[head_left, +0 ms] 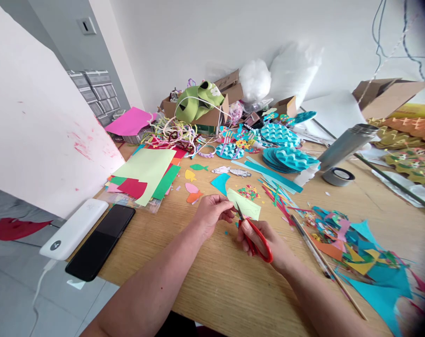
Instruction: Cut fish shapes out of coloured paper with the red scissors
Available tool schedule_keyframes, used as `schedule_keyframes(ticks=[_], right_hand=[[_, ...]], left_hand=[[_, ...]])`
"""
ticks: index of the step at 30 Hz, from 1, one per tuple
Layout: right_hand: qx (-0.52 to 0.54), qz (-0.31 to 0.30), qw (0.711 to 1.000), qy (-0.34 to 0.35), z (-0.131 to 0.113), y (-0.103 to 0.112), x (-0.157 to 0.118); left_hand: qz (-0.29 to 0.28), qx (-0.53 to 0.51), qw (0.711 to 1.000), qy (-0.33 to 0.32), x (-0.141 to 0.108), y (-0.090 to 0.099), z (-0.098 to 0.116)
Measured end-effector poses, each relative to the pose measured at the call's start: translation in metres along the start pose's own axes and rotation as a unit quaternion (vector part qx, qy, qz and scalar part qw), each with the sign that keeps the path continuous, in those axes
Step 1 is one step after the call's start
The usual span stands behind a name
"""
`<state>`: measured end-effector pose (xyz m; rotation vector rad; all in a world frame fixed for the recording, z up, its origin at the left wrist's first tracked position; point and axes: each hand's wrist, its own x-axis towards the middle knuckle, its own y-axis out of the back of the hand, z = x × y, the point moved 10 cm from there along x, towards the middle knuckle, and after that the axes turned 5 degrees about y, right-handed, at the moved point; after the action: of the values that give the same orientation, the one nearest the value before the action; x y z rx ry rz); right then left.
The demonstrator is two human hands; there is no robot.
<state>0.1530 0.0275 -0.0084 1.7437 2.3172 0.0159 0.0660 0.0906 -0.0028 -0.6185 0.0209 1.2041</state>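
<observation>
My right hand (256,236) is closed on red-handled scissors (267,248), whose blades point up and left over a pale green paper piece (249,206) with a faint drawn outline. My left hand (214,213) pinches the left end of that paper, close to the blade tips. Beyond the hands lie a blue paper piece (220,183), two black-and-white fish (240,173), and cut paper fish in green (199,167), yellow (190,175), pink and orange (194,196). Small confetti bits (249,192) sit just behind the pale green paper.
Coloured sheets (144,173), a black phone (100,242) and a white power bank (74,229) are at the left. Paper scraps (360,248), a pen (311,245) and a thin stick lie right. Farther back are a metal flask (346,147), blue wavy discs (289,159) and boxes.
</observation>
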Motion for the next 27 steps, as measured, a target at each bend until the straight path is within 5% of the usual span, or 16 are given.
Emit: schedule_keyframes(ticks=[27], right_hand=[[-0.017,0.019,1.000,-0.013,0.0004,0.0034,-0.0002]], left_hand=[[0.003,0.000,1.000,0.001,0.0007,0.0009,-0.0012]])
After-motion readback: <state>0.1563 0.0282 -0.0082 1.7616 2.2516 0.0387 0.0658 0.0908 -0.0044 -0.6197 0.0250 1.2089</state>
